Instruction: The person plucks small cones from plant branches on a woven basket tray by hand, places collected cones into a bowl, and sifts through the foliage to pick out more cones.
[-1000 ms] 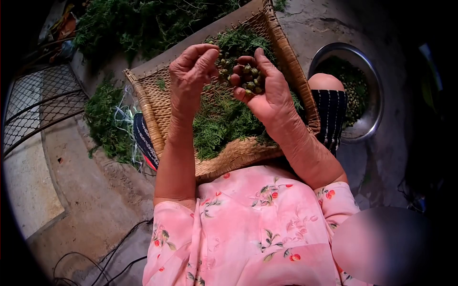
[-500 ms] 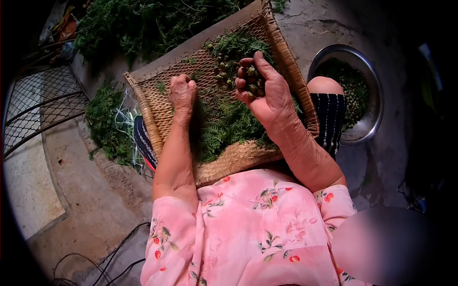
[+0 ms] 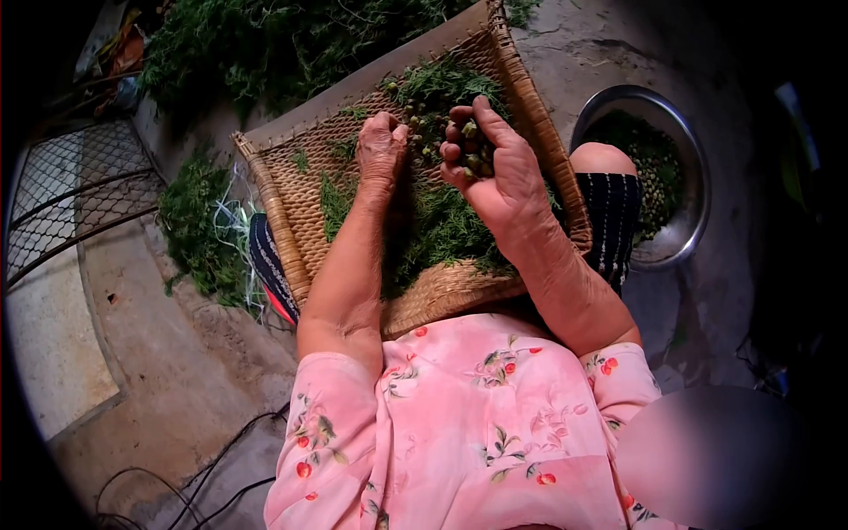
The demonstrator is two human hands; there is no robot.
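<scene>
A handful of small, round green-brown seed cones [image 3: 475, 152] rests in my right hand [image 3: 505, 168], palm up with the fingers curled around them. My left hand [image 3: 382, 146] is just to its left over the woven wicker basket [image 3: 541, 115]. Its fingers are pinched together, and what they hold, if anything, is hidden. Feathery green sprigs [image 3: 446, 225] cover much of the basket's bottom below both hands. Several loose cones lie by more sprigs [image 3: 450, 79] near the basket's upper side. The basket sits tilted across my lap.
To the right, a metal bowl [image 3: 698, 208] holds cones and greenery on the concrete floor. A big heap of green branches [image 3: 238, 53] lies beyond the basket, with a smaller pile [image 3: 203, 230] at left. Wire mesh [image 3: 79, 177] and black cables [image 3: 221, 450] are on the left.
My left hand has moved right across the basket, closer to my right hand. The right hand stays nearly in place, still holding the cones.
</scene>
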